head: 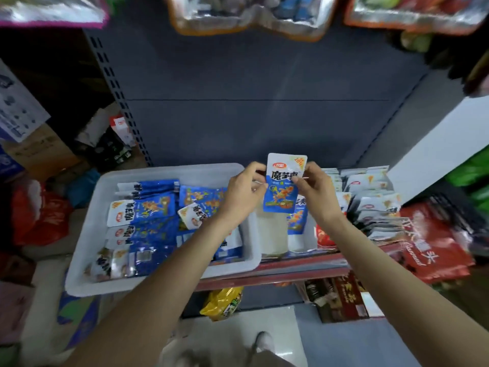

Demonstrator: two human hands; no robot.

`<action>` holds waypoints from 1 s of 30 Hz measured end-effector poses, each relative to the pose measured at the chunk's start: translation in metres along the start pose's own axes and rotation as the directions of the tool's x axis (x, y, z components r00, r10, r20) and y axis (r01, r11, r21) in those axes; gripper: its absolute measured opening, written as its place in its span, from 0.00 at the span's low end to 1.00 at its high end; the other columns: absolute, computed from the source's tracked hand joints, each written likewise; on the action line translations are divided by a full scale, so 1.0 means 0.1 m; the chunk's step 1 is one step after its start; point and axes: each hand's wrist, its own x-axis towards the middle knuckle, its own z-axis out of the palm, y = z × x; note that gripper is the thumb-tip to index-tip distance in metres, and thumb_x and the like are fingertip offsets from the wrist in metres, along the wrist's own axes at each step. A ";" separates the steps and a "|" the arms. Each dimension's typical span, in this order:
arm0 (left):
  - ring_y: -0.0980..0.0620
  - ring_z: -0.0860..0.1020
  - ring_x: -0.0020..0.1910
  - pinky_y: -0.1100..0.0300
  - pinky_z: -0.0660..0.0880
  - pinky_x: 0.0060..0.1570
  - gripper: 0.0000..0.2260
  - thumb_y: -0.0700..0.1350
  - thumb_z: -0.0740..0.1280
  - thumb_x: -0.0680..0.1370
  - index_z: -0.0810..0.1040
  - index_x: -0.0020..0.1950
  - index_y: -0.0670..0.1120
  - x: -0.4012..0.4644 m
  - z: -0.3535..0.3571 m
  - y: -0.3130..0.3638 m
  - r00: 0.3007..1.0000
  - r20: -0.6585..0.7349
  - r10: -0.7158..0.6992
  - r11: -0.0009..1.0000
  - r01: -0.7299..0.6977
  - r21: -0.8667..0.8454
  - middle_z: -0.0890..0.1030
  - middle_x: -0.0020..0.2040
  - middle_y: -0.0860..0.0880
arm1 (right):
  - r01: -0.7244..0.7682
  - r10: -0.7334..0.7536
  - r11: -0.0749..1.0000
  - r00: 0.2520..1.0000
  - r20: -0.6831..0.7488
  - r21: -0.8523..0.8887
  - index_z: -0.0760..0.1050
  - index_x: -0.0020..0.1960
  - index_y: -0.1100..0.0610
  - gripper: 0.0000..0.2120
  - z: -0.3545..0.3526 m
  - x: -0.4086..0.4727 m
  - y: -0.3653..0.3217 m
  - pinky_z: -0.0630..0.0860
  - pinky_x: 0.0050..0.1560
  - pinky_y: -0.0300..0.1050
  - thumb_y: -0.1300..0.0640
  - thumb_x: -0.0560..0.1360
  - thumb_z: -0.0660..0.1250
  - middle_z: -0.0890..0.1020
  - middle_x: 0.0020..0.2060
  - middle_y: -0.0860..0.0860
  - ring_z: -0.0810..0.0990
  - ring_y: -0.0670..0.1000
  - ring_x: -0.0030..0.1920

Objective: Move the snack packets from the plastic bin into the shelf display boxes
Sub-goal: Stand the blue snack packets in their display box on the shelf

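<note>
Blue-white snack packet (284, 182) pinched upright by left hand (244, 192) and right hand (318, 190).
Plastic bin (87, 221) under left hand.

Open air lies above the white bin (87, 242) and the display box (275, 234). Hanging bags (248, 14) crowd overhead; packed grey packets (370, 197) wall the right.
</note>
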 end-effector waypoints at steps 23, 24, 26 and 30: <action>0.44 0.79 0.54 0.50 0.77 0.55 0.16 0.37 0.58 0.80 0.69 0.68 0.42 0.27 0.82 0.00 0.925 0.112 -0.363 0.932 0.360 0.048 0.78 0.60 0.43 | 0.325 -0.107 0.723 0.924 0.366 -0.610 0.65 0.64 0.56 0.23 -0.46 0.43 0.53 0.71 0.38 0.48 0.69 0.71 0.62 0.76 0.49 0.58 0.76 0.61 0.46; 0.44 0.80 0.54 0.50 0.77 0.55 0.16 0.37 0.58 0.80 0.69 0.68 0.42 0.28 0.82 0.01 0.923 0.109 -0.368 0.930 0.366 0.040 0.78 0.60 0.42 | 0.342 -0.096 0.672 0.920 0.381 -0.657 0.66 0.65 0.56 0.23 -0.45 0.44 0.55 0.71 0.39 0.48 0.68 0.72 0.62 0.74 0.53 0.58 0.76 0.61 0.49; 0.43 0.80 0.54 0.52 0.77 0.54 0.18 0.37 0.58 0.80 0.67 0.70 0.43 0.28 0.82 0.01 0.920 0.118 -0.373 0.928 0.372 0.027 0.77 0.61 0.41 | 0.372 -0.075 0.555 0.913 0.401 -0.744 0.70 0.63 0.58 0.17 -0.45 0.45 0.58 0.71 0.43 0.48 0.65 0.74 0.62 0.71 0.57 0.57 0.75 0.60 0.54; 0.44 0.80 0.55 0.50 0.77 0.55 0.18 0.38 0.59 0.80 0.66 0.70 0.43 0.28 0.83 0.02 0.926 0.127 -0.355 0.935 0.352 0.043 0.77 0.62 0.42 | 0.401 -0.103 0.446 0.911 0.399 -0.800 0.73 0.60 0.59 0.11 -0.43 0.42 0.63 0.71 0.55 0.49 0.62 0.78 0.60 0.73 0.59 0.56 0.73 0.58 0.58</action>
